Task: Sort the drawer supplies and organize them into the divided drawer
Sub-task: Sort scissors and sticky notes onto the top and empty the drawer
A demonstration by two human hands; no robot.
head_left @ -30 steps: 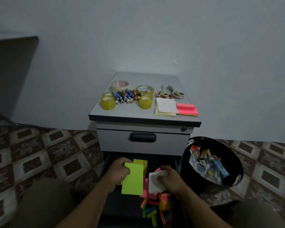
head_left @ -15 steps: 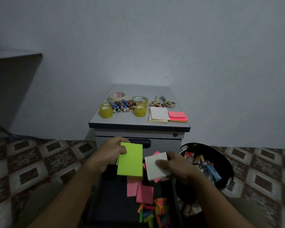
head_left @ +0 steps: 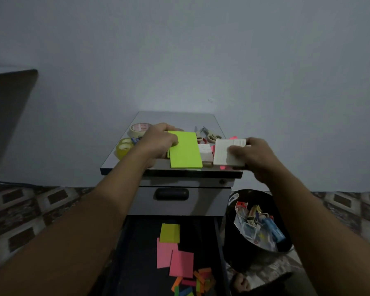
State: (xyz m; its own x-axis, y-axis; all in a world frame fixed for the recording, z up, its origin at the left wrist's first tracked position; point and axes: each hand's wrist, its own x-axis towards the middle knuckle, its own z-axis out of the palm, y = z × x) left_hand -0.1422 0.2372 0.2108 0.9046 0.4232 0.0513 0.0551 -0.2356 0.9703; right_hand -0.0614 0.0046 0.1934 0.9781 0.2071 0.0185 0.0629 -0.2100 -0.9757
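Lime-green sticky pad (head_left: 185, 149) is in the left hand (head_left: 158, 144), pinched at its left edge with the thumb on top and the fingers curled over the far corner. The right hand (head_left: 256, 154) does the same to a white note pad (head_left: 229, 151), thumb on its face, gripping the right side. Both pads sit mid-frame over the front of the cabinet top (head_left: 179, 118), can't tell if they're touching down yet

Handling-wise I'd guess these are light and a bit floppy, with the sheets glued along one edge only, so grab the whole block by its edges rather than the top sheet or it'll fan or peel

Further out: scissors (head_left: 207, 134) behind the pads, masking tape (head_left: 138, 128) and a yellow tape roll (head_left: 123, 146) left of centre. At the bottom, the open drawer (head_left: 137, 263) has loose pink notes (head_left: 181, 263), and a black bucket (head_left: 235, 248) of odds and ends is lower right
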